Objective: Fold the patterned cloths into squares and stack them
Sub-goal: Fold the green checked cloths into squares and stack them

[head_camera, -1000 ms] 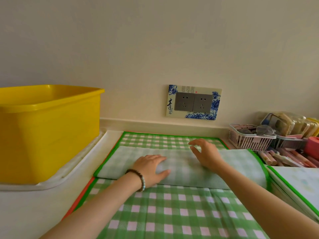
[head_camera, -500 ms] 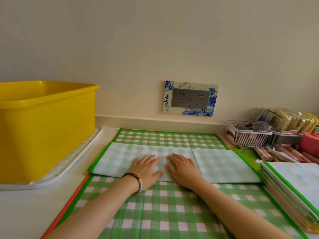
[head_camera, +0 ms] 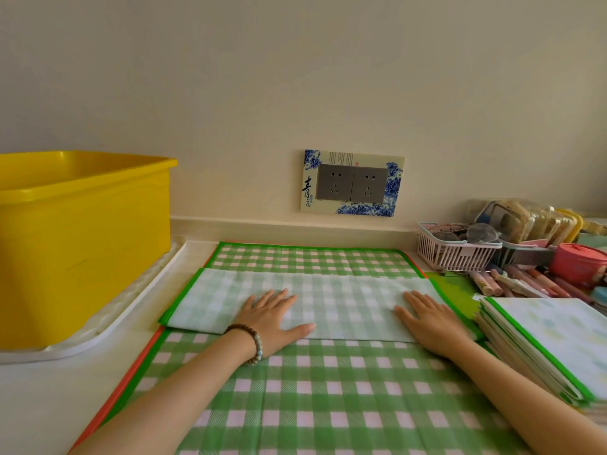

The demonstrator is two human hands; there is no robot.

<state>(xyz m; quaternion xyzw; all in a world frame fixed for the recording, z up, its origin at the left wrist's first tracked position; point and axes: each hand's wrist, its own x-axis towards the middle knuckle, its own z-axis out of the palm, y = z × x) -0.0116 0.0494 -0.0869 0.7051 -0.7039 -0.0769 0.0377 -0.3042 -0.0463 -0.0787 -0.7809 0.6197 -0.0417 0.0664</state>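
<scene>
Right now both hands lie flat with the fingers straight and slightly spread, palms down. The left hand, with a beaded bracelet at its wrist, presses the middle of a folded band of cloth, thumb stretched out along the band's near edge. The right hand presses the band's right end, well apart from the left. Neither hand pinches or grips anything.

The checked cloth is green and white with a green border, and it covers the desk in front of the person. Its folded band shows the paler underside and runs left to right across the cloth, with checks showing beyond it and nearer than it. An orange edge shows along the cloth's left side.

To the right, just beside the right hand, sits a stack of folded cloths. Behind that are pens, a pink pot and a white basket near the wall. On the left a yellow tub stands on a white tray, with a strip of bare desk between the tray and the cloth.
</scene>
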